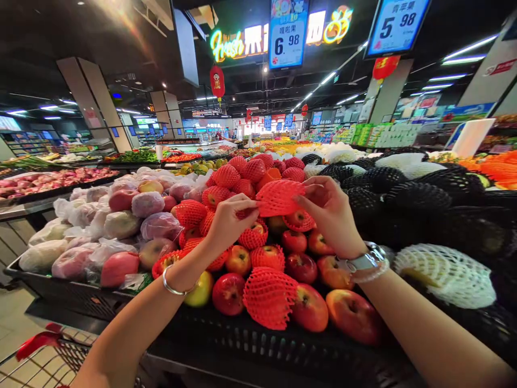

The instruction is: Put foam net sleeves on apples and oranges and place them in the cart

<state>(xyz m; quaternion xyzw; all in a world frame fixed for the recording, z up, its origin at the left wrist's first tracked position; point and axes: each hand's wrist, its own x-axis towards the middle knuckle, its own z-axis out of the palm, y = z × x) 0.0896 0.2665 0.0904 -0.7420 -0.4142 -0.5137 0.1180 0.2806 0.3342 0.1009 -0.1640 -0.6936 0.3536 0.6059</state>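
Note:
A flattened red foam net sleeve [279,197] is stretched between my two hands above the apples. My left hand [234,218] pinches its left end between thumb and fingers. At the other end, my right hand [329,213] grips it with thumb and fingertips. Below lie bare red apples [302,268] and others in red foam nets. One red foam net [270,297] rests at the front of the black crate [258,342], beside a red-yellow apple [310,307].
Film-wrapped apples [121,223] fill the left side. Dark netted fruit [420,196] and a white foam net [446,275] lie on the right. A shopping cart [52,350] stands at the lower left. Price signs [288,37] hang overhead.

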